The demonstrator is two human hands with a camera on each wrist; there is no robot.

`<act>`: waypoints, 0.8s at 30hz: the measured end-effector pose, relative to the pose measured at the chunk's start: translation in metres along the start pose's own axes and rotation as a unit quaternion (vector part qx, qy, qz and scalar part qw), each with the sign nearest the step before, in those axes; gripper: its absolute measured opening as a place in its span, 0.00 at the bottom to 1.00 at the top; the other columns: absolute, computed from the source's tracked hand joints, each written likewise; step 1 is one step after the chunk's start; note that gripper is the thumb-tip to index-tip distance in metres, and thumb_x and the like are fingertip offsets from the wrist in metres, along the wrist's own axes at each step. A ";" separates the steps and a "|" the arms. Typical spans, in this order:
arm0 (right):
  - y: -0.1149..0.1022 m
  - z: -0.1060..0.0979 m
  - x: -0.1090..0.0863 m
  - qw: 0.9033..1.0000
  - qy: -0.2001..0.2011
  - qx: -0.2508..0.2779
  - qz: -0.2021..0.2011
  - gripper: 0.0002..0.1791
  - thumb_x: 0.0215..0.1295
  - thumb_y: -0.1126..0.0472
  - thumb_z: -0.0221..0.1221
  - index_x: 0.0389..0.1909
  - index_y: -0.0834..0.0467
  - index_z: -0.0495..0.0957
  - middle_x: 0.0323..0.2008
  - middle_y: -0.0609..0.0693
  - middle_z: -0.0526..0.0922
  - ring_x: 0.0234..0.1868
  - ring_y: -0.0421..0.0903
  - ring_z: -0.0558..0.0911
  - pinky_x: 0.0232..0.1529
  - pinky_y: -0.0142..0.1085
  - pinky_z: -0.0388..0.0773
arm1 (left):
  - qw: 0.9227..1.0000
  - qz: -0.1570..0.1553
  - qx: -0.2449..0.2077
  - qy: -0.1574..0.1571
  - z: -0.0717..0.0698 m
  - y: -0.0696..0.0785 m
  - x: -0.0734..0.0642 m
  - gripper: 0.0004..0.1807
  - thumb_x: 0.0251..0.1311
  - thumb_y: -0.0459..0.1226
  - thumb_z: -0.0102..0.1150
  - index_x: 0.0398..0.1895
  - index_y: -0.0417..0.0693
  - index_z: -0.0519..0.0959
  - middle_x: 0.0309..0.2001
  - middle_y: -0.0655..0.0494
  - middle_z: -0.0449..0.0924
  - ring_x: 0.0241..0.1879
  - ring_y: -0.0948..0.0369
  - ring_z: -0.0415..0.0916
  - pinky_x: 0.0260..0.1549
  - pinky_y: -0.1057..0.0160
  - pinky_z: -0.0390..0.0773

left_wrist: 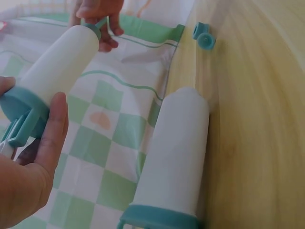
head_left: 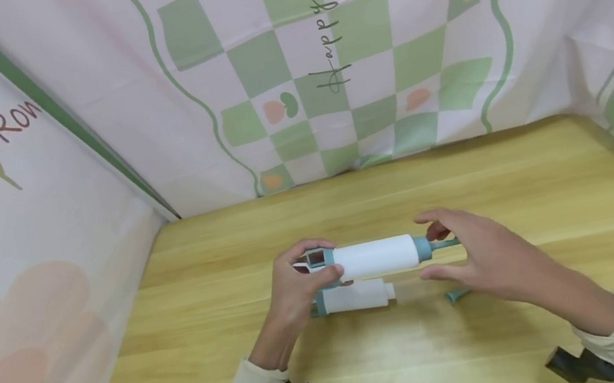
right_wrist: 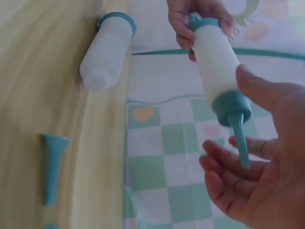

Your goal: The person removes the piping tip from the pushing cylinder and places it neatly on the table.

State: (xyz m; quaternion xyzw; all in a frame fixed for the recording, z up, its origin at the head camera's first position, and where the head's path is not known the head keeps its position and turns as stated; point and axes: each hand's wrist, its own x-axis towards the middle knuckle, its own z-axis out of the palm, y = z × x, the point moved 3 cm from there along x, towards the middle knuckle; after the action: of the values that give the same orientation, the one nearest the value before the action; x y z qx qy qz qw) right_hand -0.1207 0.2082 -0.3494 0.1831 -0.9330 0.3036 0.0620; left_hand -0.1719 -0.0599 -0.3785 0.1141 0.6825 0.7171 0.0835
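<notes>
My left hand (head_left: pixel 290 290) grips a white cylindrical bottle (head_left: pixel 377 256) by its teal collar end, where a bracket-like handle sticks out. The bottle lies sideways above the table. At its right end is a teal cap (right_wrist: pixel 231 106) with a thin teal nozzle (right_wrist: pixel 241 143). Around that nozzle my right hand (head_left: pixel 493 254) is spread, thumb and fingers apart on either side; the right wrist view shows a gap between palm and nozzle. Below the held bottle, a second white bottle (head_left: pixel 356 296) with a teal collar lies on the table, its narrow neck uncapped.
A loose teal nozzle (right_wrist: pixel 52 167) rests on the wooden table (head_left: pixel 411 365) under my right hand, its flared end toward the bottles. Printed cloth (head_left: pixel 324 79) with green checks hangs along the back edge, and another cloth (head_left: pixel 40 218) lines the left side.
</notes>
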 end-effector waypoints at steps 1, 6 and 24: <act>0.002 0.000 -0.002 1.000 0.005 0.011 -0.001 0.39 0.59 0.42 0.69 0.64 0.60 0.71 0.47 0.52 0.83 0.49 0.53 0.82 0.48 0.55 0.78 | 1.000 0.000 0.003 0.001 -0.001 0.000 0.000 0.18 0.47 0.22 0.70 0.44 0.31 0.81 0.41 0.42 0.80 0.39 0.51 0.78 0.37 0.51 0.84; 0.011 0.002 -0.009 0.998 0.027 0.049 -0.025 0.24 0.65 0.53 0.67 0.59 0.57 0.76 0.41 0.45 0.85 0.42 0.46 0.83 0.39 0.44 0.80 | 1.000 0.002 0.004 0.004 -0.003 -0.002 -0.001 0.18 0.47 0.23 0.71 0.44 0.31 0.81 0.40 0.44 0.79 0.39 0.52 0.77 0.36 0.54 0.84; 0.015 0.020 -0.004 0.964 0.030 0.263 0.025 0.12 0.76 0.61 0.55 0.53 0.62 0.79 0.39 0.52 0.85 0.38 0.48 0.85 0.35 0.37 0.82 | 1.000 0.013 0.007 -0.004 -0.006 -0.003 0.001 0.19 0.45 0.22 0.70 0.44 0.30 0.81 0.41 0.45 0.78 0.39 0.52 0.76 0.37 0.54 0.83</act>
State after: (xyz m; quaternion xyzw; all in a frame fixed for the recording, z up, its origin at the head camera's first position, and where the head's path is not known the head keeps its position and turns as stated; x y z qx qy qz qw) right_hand -0.1231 0.2091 -0.3743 0.1608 -0.8221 0.5453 0.0316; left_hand -0.1743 -0.0656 -0.3817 0.1263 0.6856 0.7128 0.0764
